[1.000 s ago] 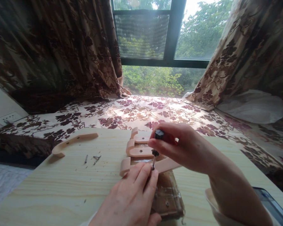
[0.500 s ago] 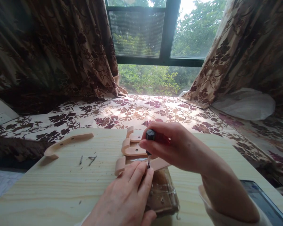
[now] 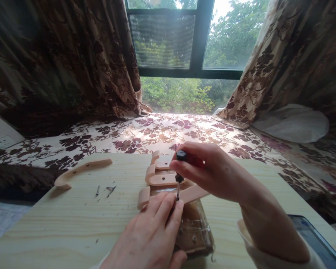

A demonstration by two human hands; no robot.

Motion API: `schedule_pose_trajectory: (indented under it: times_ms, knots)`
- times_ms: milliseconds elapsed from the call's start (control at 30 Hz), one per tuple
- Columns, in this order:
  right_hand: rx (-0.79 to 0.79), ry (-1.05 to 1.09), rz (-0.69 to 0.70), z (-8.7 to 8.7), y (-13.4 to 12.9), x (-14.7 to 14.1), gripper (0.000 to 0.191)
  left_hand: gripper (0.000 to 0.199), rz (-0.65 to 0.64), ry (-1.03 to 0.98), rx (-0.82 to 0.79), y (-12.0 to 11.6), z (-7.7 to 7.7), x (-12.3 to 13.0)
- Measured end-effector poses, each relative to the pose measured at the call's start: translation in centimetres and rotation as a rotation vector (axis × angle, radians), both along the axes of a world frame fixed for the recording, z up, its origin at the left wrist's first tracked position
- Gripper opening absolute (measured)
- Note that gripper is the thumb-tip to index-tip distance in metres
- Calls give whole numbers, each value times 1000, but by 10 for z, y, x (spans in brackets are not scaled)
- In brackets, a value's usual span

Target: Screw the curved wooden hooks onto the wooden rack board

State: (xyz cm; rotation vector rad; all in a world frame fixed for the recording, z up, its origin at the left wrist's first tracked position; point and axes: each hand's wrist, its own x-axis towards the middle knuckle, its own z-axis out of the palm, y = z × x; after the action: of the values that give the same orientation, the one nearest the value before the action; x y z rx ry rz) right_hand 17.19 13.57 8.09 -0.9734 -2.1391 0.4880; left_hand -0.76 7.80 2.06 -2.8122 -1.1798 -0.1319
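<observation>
My right hand (image 3: pixel 207 168) grips the handle of a screwdriver (image 3: pixel 181 156), held upright with its shaft pointing down. The tip meets the nearest curved wooden piece (image 3: pixel 192 194), right beside my left fingertips. My left hand (image 3: pixel 154 228) lies on that piece, its fingers spread a little and pressing down, with the thumb over a brown block wrapped in clear film (image 3: pixel 194 233). Behind it, two more curved wooden pieces, a middle one (image 3: pixel 159 180) and a far one (image 3: pixel 161 163), lie side by side, each with a dark screw or hole.
On the pale wooden board (image 3: pixel 58 228), another curved piece (image 3: pixel 82 168) lies at the left, near several loose screws (image 3: pixel 111 191) and dark specks. A dark-screened device (image 3: pixel 316 239) is at the right. Patterned cloth (image 3: pixel 168 130) extends behind the board to the window.
The screwdriver stands more upright and its handle has moved slightly right and up, with my right hand shifting a little. My left hand stays pressed on the piece.
</observation>
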Motion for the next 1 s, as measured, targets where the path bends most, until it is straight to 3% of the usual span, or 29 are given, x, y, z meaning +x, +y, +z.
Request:
schedule_pose_trajectory:
  times_ms: [100, 267, 467, 600, 700, 800, 1000]
  knots:
    - [-5, -5, -40, -2, 1, -1, 24, 67, -12, -18, 57, -1, -2, 0]
    - [0, -10, 53, -4, -4, -4, 15, 67, 36, -69, 26, -6, 0, 5]
    - [35, -43, -109, -8, -1, -2, 23, 59, 142, -219, -83, -15, 4, 11]
    - [-43, -19, -131, -9, -4, 0, 23, 50, 214, -345, -50, -22, -6, 19]
    - [-72, -83, -117, 1, -5, 2, 20, 51, 277, -412, 19, -25, -19, 24]
    - [-54, -276, -47, 19, -1, 6, 12, 52, 248, -411, 47, -25, -27, 23]
    - [-55, -755, 71, 53, 8, 12, 15, 53, 179, -382, 58, -21, -27, 12]
